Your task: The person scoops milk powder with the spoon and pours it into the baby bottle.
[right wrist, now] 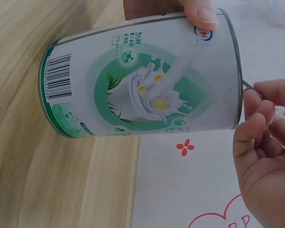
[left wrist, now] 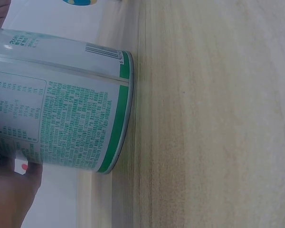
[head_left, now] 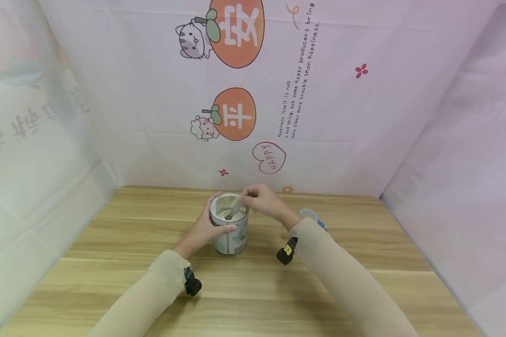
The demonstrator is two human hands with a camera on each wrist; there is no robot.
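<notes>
Standing on wooden table [head_left: 109, 262], tin [head_left: 231, 238].

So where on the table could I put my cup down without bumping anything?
The table is bare wood on its whole left side, out to the cloth wall. The front edge between the two sleeves is bare too. The middle is crowded: the left hand holds the can, the right hand works a spoon in it, and a lid lies behind the right wrist.

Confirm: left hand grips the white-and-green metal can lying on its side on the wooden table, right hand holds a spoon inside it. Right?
Not quite. The white-and-green metal can stands upright on the wooden table, open end up, as the head view shows. The left hand does grip it, and the right hand holds a spoon inside.
</notes>
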